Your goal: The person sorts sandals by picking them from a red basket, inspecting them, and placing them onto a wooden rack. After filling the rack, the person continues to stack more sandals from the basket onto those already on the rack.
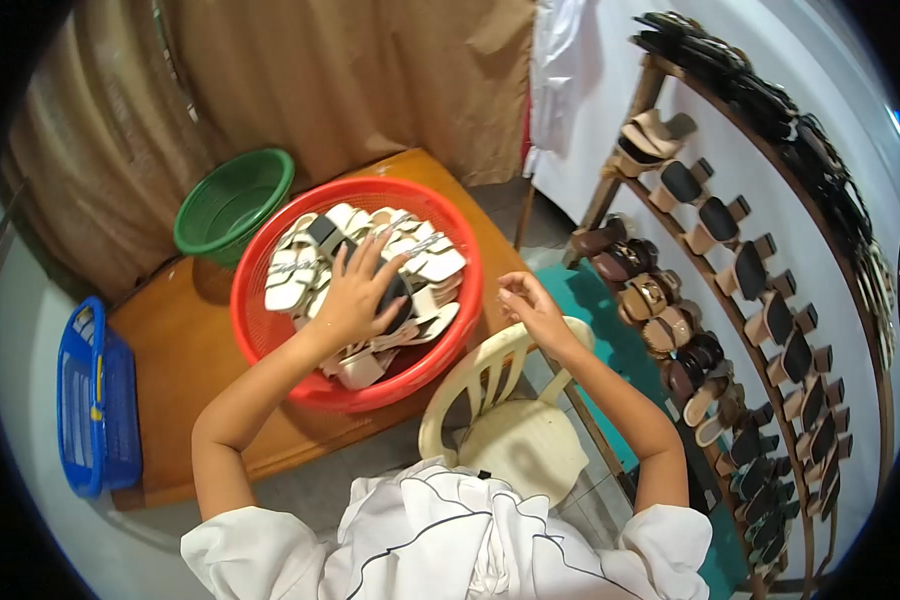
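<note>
My left hand lies with spread fingers on a black-soled sandal at the top of a pile. Its palm hides much of that sandal, and a block heel shows beyond the fingertips. White strappy sandals fill the round red plastic basket around it. To the right of the basket, my right hand hovers above a cream plastic chair. Its fingers are loosely bent and a little apart, with nothing visible in them.
The basket stands on an orange-brown wooden table. Behind it is a green basin; a blue basket is at the table's left end. A rack of many shoes runs along the right. A brown curtain hangs behind.
</note>
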Motion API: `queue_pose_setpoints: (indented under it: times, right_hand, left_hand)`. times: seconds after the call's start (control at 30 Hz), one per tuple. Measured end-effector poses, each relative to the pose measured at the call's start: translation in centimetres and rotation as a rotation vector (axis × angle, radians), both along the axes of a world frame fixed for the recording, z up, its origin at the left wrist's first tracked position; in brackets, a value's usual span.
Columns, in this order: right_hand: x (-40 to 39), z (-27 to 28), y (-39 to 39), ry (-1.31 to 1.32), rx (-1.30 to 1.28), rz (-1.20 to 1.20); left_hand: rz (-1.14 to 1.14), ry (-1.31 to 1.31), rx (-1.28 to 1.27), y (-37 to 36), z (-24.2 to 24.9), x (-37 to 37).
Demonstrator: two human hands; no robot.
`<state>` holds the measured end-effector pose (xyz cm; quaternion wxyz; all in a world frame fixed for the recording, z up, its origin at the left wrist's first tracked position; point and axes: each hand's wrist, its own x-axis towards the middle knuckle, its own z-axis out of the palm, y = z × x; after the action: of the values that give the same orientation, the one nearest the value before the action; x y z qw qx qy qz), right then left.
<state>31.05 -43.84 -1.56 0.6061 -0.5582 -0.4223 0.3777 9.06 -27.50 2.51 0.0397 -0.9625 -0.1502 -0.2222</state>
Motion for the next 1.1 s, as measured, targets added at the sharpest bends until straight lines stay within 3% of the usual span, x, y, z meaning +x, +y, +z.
queue_pose_setpoints:
  times: [0.07,0.17,0.47,0.57,0.6,0.7,0.73,0.97,1.1]
  right_hand:
    - [-2.0,-0.5,1.8,-0.077,0.005,0.126]
    - [-3.1,-4.0,4.7,-0.434,0.143,0.163]
    - [-6.8,-2.9,9.4,0.024,-0.335,0.262]
    - [-7.7,-2.7,10.6,0.181,-0.386,0.413]
    - [-8.0,-3.1,11.0,0.147,-0.398,0.399]
    - [-8.2,-3.5,11.7,0.333,-0.268,0.329]
    - [-7.9,-3.0,12.0,0.409,-0.336,0.307]
    - [-9.4,-2.3,13.3,0.52,-0.336,0.257]
    - [-9.7,-1.5,14.1,0.286,-0.459,0.266]
  left_hand:
    - [0.069,-0.001,-0.017,1.2,-1.0,-3.2]
    - [0.147,-0.016,-0.056,2.3,-2.2,-6.8]
    - [0.314,-0.075,-0.254,3.6,-7.5,-12.0]
    - [0.344,-0.052,-0.262,3.4,-8.2,-12.1]
    - [0.35,-0.056,-0.264,3.3,-8.3,-12.1]
    - [0.366,-0.069,-0.268,3.2,-8.4,-12.2]
    - [0.37,-0.071,-0.271,3.2,-8.5,-12.3]
    - [0.387,-0.075,-0.293,3.0,-8.7,-12.5]
    - [0.412,-0.061,-0.331,2.8,-8.4,-12.4]
